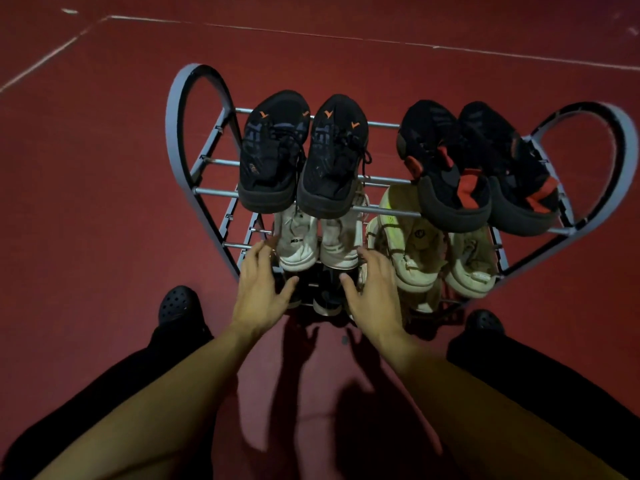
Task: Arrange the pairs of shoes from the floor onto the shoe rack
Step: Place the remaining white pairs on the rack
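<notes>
Hands at the lowest tier of the shoe rack (202, 161), palms facing each other, fingers spread and loosely bent, nothing held. Left hand (260, 289) just left of the dark pair (323, 296) on the bottom tier, fingertips near the heel of the left white shoe (298, 242); actual contact not clear. Right hand (372, 292) just right of that pair, fingertips close to the right white shoe (341, 245). Between the two palms: dark shoes, dim and partly hidden under the tier above. Beyond the right hand: cream pair (436, 251) on the middle tier. Farther up: two black pairs (304, 154) (478, 168) on the top tier, toes pointing back. Best practice, by judgement: square the dark pair with both palms together, heels level with the front bar, shoes side by side, pushed fully onto the rails. No loose shoes visible on the floor (104, 202).
</notes>
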`<state>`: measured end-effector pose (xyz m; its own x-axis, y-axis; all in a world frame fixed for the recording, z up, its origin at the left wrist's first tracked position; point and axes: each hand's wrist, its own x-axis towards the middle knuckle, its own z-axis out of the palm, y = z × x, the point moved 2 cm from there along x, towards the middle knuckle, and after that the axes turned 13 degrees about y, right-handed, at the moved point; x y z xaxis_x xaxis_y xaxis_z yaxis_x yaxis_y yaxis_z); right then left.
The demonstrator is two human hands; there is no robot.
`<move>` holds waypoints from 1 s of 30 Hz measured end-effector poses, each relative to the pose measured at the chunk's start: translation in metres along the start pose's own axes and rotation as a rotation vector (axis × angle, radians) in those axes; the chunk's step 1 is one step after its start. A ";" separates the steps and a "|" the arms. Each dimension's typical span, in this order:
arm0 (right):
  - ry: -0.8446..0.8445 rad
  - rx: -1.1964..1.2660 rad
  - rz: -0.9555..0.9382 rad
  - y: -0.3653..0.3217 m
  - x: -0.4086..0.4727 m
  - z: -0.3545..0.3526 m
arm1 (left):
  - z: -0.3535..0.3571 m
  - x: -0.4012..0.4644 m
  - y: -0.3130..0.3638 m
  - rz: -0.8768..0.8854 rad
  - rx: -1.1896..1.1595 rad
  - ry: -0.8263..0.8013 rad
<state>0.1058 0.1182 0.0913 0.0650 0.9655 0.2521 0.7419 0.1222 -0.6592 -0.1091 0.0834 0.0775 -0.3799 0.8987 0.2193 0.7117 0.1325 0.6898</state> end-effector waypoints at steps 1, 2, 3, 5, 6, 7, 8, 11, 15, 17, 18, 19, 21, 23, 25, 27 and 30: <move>0.040 0.005 -0.050 0.003 -0.010 -0.003 | 0.000 -0.010 -0.007 -0.017 0.009 0.058; 0.049 -0.001 -0.080 0.009 -0.020 -0.003 | -0.001 -0.021 -0.011 -0.062 0.011 0.085; 0.025 -0.024 -0.092 0.017 -0.031 0.000 | -0.001 -0.030 -0.016 -0.129 0.003 0.087; -0.117 -0.092 -0.057 0.039 -0.050 0.011 | 0.005 -0.047 -0.029 -0.259 0.015 0.029; -0.205 -0.122 -0.014 0.050 -0.058 0.017 | 0.009 -0.054 -0.035 -0.309 0.047 -0.028; -0.288 -0.144 0.037 0.060 -0.065 0.022 | 0.014 -0.059 -0.041 -0.349 0.062 -0.094; -0.351 -0.155 0.076 0.068 -0.069 0.027 | 0.021 -0.063 -0.047 -0.392 0.056 -0.155; -0.418 -0.128 0.175 0.079 -0.067 0.039 | 0.039 -0.062 -0.054 -0.576 -0.064 -0.248; -0.422 -0.013 0.313 0.076 -0.050 0.058 | 0.061 -0.050 -0.064 -0.803 -0.212 -0.252; -0.406 0.056 0.369 0.079 -0.043 0.072 | 0.072 -0.042 -0.066 -0.849 -0.270 -0.232; -0.389 0.088 0.442 0.082 -0.039 0.081 | 0.077 -0.038 -0.066 -0.882 -0.324 -0.222; -0.374 0.118 0.513 0.083 -0.034 0.087 | 0.080 -0.034 -0.063 -0.920 -0.398 -0.213; -0.355 0.211 0.640 0.090 -0.027 0.104 | 0.089 -0.026 -0.062 -1.019 -0.534 -0.186; -0.340 0.300 0.759 0.093 -0.022 0.117 | 0.097 -0.021 -0.064 -1.111 -0.620 -0.141; -0.354 0.353 0.914 0.098 -0.023 0.127 | 0.103 -0.019 -0.070 -1.162 -0.655 -0.106; -0.376 0.421 1.026 0.098 -0.024 0.132 | 0.108 -0.017 -0.077 -1.191 -0.659 -0.075; -0.318 0.529 1.172 0.095 -0.022 0.136 | 0.111 -0.014 -0.079 -1.210 -0.646 -0.050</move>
<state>0.0837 0.1400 -0.0728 0.2727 0.5630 -0.7801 0.0017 -0.8112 -0.5848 -0.0945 0.1064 -0.0572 -0.5298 0.3787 -0.7589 -0.4500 0.6330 0.6300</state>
